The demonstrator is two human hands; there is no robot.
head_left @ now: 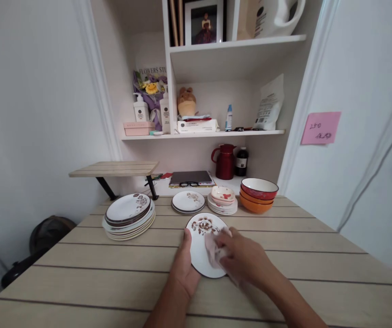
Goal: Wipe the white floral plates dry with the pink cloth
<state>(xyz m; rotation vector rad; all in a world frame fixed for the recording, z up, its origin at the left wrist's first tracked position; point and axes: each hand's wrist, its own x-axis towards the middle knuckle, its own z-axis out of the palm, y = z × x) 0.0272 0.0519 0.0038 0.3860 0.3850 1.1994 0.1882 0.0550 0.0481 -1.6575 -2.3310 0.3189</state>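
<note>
One table (284, 255) of pale planks carries everything shown. At its far edge, from the left: a tall stack of large plates (129, 216), a short stack of small plates (188, 202), saucers (222, 200) and nested bowls (257, 195). Nearer you lies the white plate (201, 248), flat on the wood. It looks glazed, stiff, breakable and probably slick. Your left hand (182, 269) grips its left rim, fingers curled over the edge, the safest hold. Your right hand (241, 259) presses a soft cloth (212, 248) on its face, fingers closed on the cloth.
</note>
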